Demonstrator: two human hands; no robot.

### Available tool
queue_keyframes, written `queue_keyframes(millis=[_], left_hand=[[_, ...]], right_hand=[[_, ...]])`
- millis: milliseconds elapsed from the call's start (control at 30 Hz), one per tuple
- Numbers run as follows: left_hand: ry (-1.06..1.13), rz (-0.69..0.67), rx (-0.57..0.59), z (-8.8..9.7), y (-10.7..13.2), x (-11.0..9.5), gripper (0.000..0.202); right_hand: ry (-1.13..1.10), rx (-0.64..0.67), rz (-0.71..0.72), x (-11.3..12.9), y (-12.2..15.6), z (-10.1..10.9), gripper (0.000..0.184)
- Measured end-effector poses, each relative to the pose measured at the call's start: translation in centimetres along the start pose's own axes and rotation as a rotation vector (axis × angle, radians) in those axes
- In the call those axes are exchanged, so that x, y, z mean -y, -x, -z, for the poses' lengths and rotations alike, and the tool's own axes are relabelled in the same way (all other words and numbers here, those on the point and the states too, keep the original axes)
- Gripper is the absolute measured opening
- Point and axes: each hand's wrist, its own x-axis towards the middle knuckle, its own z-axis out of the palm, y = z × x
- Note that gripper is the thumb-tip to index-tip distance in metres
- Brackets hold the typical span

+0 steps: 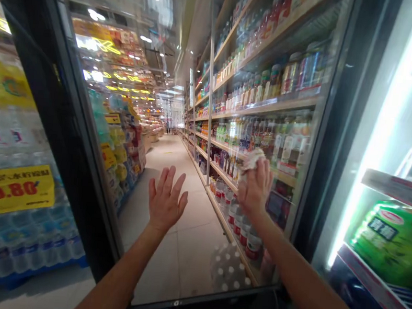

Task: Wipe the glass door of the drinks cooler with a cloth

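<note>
A tall glass door [190, 254] in a black frame [322, 150] stands in front of me. My right hand [255, 192] grips a crumpled white cloth [253, 159] and holds it up at the pane, right of the middle; part of the cloth is hidden by the fingers. Lower and to the left, my left hand [165, 204] is raised with its fingers spread and nothing in it. Whether its palm touches the glass I cannot tell.
In the glass show long shelves of bottles [261, 101] and a tiled aisle [169, 161]. Left of the frame stand stacked bottle packs [25, 239] with a yellow price sign [11, 190]. At the right is a lit cooler shelf [397, 190] holding a green package [393, 243].
</note>
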Motion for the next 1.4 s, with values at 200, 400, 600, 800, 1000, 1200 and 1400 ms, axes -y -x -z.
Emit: queue_keyframes(millis=[200,400,600,800,1000,1200,1400], left_hand=[[0.012,0.010,0.003,0.0,0.0,0.0,0.064],[0.005,0.001,-0.012,0.0,0.0,0.1,0.065],[0.011,0.006,-0.006,0.0,0.0,0.1,0.063],[-0.003,-0.006,-0.008,0.0,0.0,0.1,0.062],[-0.018,0.003,-0.008,0.1,0.0,0.0,0.059],[-0.016,0.000,0.005,0.2,0.1,0.2,0.062],[0.017,0.013,0.002,-0.1,0.0,0.0,0.056]], right_hand=[[-0.019,0.077,0.220,-1.1,0.7,0.2,0.036],[0.112,-0.121,-0.254,-7.3,-2.1,0.9,0.051],[-0.029,0.079,0.196,1.2,-0.8,-0.1,0.040],[0.092,0.038,0.085,-4.4,-0.4,0.8,0.042],[0.096,-0.080,-0.204,-5.1,-3.2,0.4,0.052],[-0.072,0.126,0.271,3.0,-0.9,-0.4,0.037],[0.021,-0.041,0.111,-3.3,-1.6,0.3,0.043]])
